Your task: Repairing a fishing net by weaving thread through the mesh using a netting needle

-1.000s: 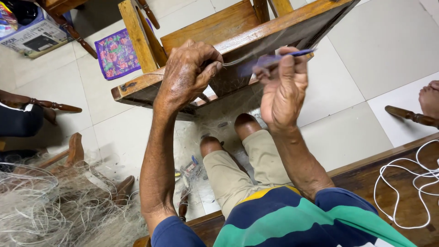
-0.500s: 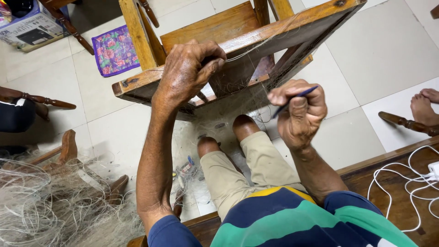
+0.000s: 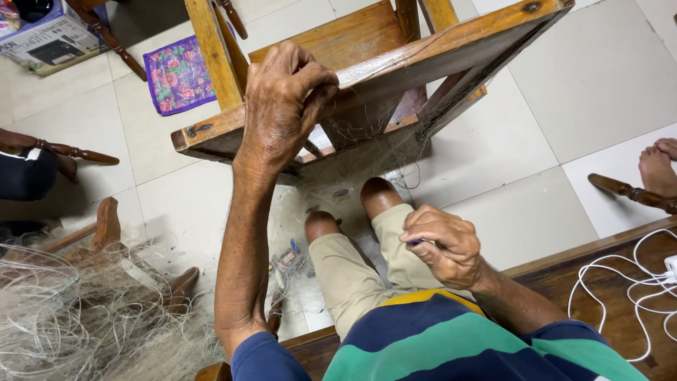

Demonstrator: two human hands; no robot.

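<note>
The fine net [image 3: 367, 152] hanging from the wooden frame [image 3: 395, 70] is nearly see-through and hard to trace; its lower part fades over the knees. The left hand [image 3: 285, 106] has its fingers closed over the frame's near rail, pinching the net there. The right hand [image 3: 444, 243], low above the lap, has its fingers curled shut on a small blue tool [image 3: 415, 241], mostly hidden in the fist. Bare floor tiles lie open to the right. A tangled net heap [image 3: 77, 317] fills the near left. Far left sit a floral purple cloth [image 3: 180, 74] and a cut-off printed box [image 3: 46, 42].
</note>
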